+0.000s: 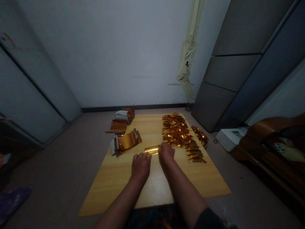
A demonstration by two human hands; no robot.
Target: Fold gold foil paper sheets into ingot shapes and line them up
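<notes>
A shiny gold foil sheet (152, 149) lies stretched between my two hands at the middle of the wooden board. My left hand (141, 165) has its fingers closed on the sheet's left end. Around the right end, the fingers of my right hand (166, 152) are curled and cover that edge. To the left sits a curved stack of gold foil sheets (128, 141) with grey-white edges. On the right side lie rows of folded gold foil pieces (177, 130), overlapping one another, with a line of them running toward the near right.
More stacked sheets (124, 116) rest at the board's far left corner. Another foil heap (200, 135) is past the right edge of the board (154, 190). A grey refrigerator (221, 70), a white box (231, 140) and a wooden seat (267, 133) stand to the right.
</notes>
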